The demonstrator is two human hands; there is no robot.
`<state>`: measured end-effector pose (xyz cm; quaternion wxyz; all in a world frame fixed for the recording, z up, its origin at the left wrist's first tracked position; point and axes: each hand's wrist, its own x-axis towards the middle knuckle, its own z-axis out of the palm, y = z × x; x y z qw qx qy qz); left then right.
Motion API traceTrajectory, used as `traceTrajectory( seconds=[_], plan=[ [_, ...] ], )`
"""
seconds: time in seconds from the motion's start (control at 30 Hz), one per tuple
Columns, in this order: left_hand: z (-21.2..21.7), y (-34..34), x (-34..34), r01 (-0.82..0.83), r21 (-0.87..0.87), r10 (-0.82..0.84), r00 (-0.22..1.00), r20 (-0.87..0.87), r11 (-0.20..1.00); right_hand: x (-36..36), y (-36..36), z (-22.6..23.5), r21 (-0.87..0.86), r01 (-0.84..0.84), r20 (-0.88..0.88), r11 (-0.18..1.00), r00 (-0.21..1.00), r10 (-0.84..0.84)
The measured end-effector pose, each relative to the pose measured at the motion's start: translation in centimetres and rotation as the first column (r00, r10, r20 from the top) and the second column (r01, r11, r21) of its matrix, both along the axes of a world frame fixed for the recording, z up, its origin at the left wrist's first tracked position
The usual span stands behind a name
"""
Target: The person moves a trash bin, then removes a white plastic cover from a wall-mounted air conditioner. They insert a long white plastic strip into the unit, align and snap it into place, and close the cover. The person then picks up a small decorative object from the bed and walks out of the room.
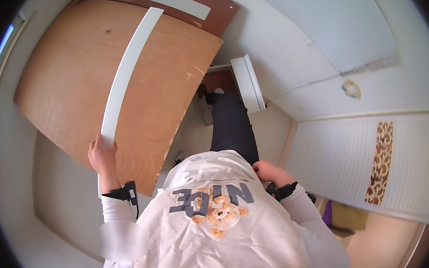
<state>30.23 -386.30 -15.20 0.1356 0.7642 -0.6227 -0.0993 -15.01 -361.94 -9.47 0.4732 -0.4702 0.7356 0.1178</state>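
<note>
1. Closing around the white strip (pixel 127 77), your left hand (pixel 103 155) is holding it near its lower end, fingers on one side and thumb on the other.
2. From your grip, the strip is running away lengthwise, long, flat and smooth, over the plywood board (pixel 68 67).
3. Your right hand (pixel 268 172) is curling beside your dark trousers (pixel 232 128); its fingertips are partly hiding, so you cannot tell whether they are gripping anything.
4. Beneath the strip, the board is showing tan, swirling grain and a splintered right edge.
5. Beyond, a reddish-brown headboard (pixel 222 18) is framing a pale inset, and a ribbed white panel (pixel 334 153) is standing rightward.
</note>
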Motion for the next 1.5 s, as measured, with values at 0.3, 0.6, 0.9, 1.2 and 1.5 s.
traceTrajectory(
  seconds=[0.3,0.6,0.9,1.2,1.5],
  plan=[
    [-0.5,-1.9,-3.0,-0.056,-0.031,0.057,0.998,0.03,0.998,-5.2,-5.1,-2.7,0.165,-0.122,0.035,0.979,0.992,0.118],
    [-1.5,-5.6,-8.7,0.057,0.05,-0.064,0.989,0.133,0.997,-11.3,-10.1,-2.2,0.137,-0.074,0.244,0.988,0.969,0.039],
    [-0.5,-9.0,-11.5,0.114,0.022,-0.115,0.99,0.082,0.993,-17.5,-17.5,3.7,-0.33,0.352,-0.019,0.876,0.925,-0.379],
    [-1.3,-9.5,-13.6,0.056,0.087,-0.055,0.998,-0.007,0.995,-23.8,-23.6,-2.1,-0.291,0.21,-0.049,0.933,0.971,-0.234],
    [-3.5,-14.7,-21.9,-0.013,0.114,0.023,0.996,-0.091,0.993,-32.2,-53.1,-10.3,-0.758,-0.146,-0.326,0.635,0.929,-0.175]
  ],
)
